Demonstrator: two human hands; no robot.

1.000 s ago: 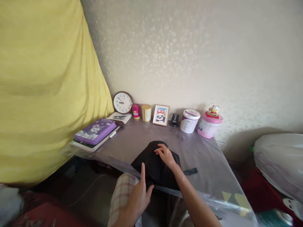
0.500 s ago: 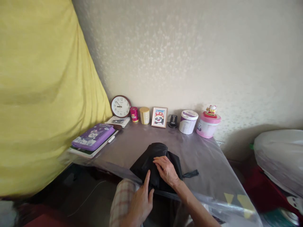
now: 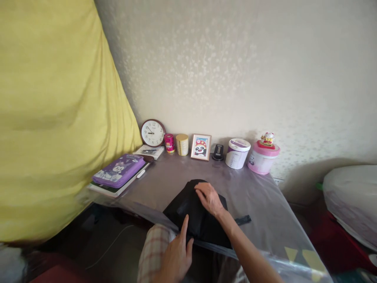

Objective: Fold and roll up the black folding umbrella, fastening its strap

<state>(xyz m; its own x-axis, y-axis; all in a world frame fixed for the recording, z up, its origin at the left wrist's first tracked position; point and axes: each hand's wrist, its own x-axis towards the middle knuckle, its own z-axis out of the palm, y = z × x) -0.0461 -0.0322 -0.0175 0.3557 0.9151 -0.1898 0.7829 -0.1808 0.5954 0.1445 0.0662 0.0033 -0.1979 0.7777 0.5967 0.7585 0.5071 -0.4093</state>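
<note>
A black fabric item (image 3: 184, 202), with loose folds and a dark strap (image 3: 243, 220) trailing to the right, lies at the table's near edge. My right hand (image 3: 209, 198) is on its upper part, with the fingers together and bent over the cloth near its far edge. At the near end of the fabric is my left hand (image 3: 178, 253). Its index finger points forward along the cloth and the thumb stands apart from it. The other left fingers are tucked out of sight, seemingly around the fabric's near end.
Along the wall stand a clock (image 3: 153, 133), a pink canister (image 3: 169, 143), a yellow-lidded jar (image 3: 182, 145), a framed panda picture (image 3: 200, 147), a black device (image 3: 218, 152), a white tub (image 3: 238, 153) and a pink-lidded tub (image 3: 263, 158). A purple case (image 3: 119, 170) rests on books at left.
My right hand has slid up and away toward the far edge of the black fabric, and the cloth under it has shifted. My left hand stays nearly still. The view has turned slightly left.
</note>
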